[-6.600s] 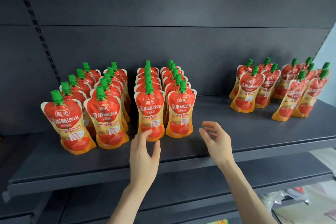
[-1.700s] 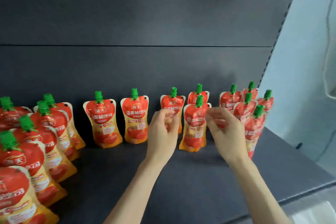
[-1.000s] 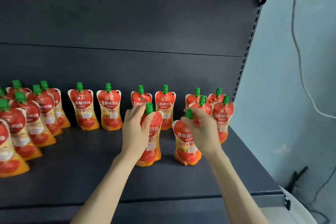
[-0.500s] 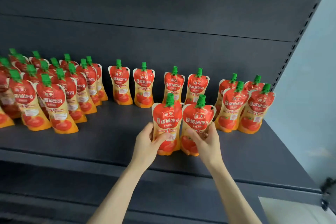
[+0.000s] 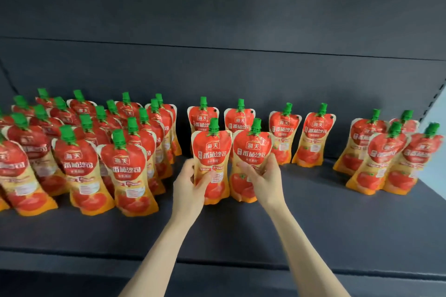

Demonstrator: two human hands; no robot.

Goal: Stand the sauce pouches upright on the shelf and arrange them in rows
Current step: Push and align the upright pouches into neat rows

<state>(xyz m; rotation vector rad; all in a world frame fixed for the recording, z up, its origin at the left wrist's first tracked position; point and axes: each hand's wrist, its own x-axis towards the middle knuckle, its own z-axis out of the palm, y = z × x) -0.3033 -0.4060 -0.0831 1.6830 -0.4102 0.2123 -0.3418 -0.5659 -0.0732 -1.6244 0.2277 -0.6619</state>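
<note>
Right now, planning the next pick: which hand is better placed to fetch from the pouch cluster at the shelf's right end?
Right hand: it is nearer the right-end cluster, with bare shelf between; the left hand would have to cross it. Each grips a pouch, so probably release first.

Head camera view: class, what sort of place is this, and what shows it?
Probably a shop display: a dark grey metal shelf with a slotted upright at its right, stocked with rows of identical red-and-orange sauce pouches with green caps.
</note>
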